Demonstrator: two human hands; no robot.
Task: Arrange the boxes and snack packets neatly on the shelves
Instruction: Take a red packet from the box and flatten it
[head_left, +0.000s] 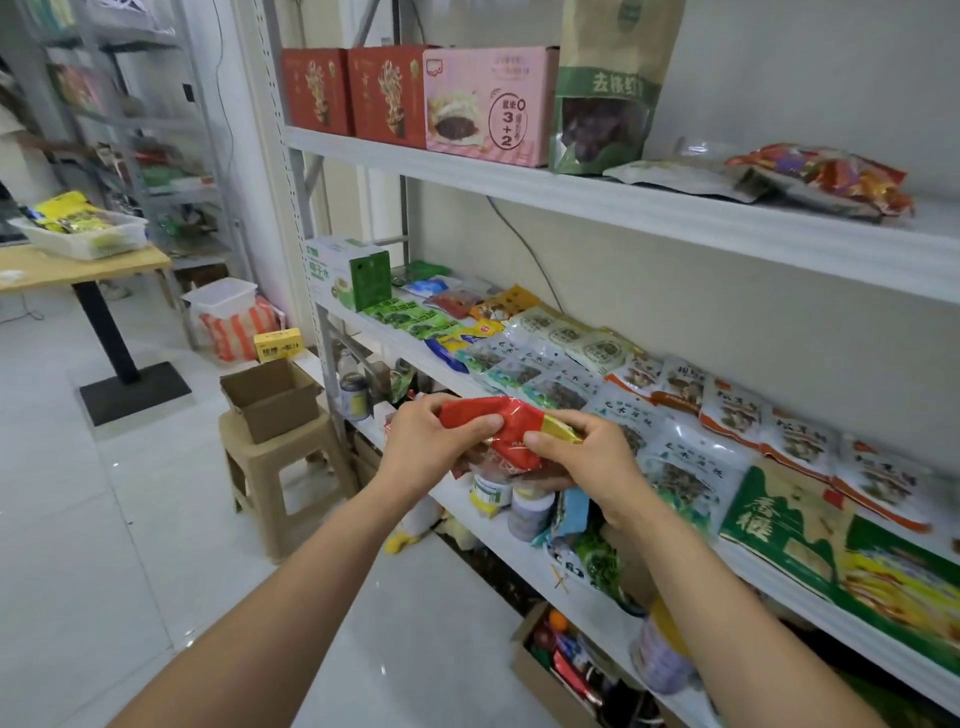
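Head view: both hands grasp a red snack packet (511, 431) in the air in front of the middle shelf (727, 551). The left hand (436, 441) pinches its left end, the right hand (587, 457) its gold-edged right end. Flat packets (675, 415) lie in rows on that shelf. On the top shelf (675, 208) stand two red boxes (353, 93), a pink box (491, 106) and a green bag (605, 98).

The upper shelf (571, 202) carries two red boxes (317, 91) at its left end, a pink box (488, 106) touching them, an upright green pouch (605, 98), and flat packets (826, 179) toward the right. The middle shelf (363, 330) bears a green-and-white box (348, 270) at its left end and rows of snack packets (550, 364) laid flat along it.
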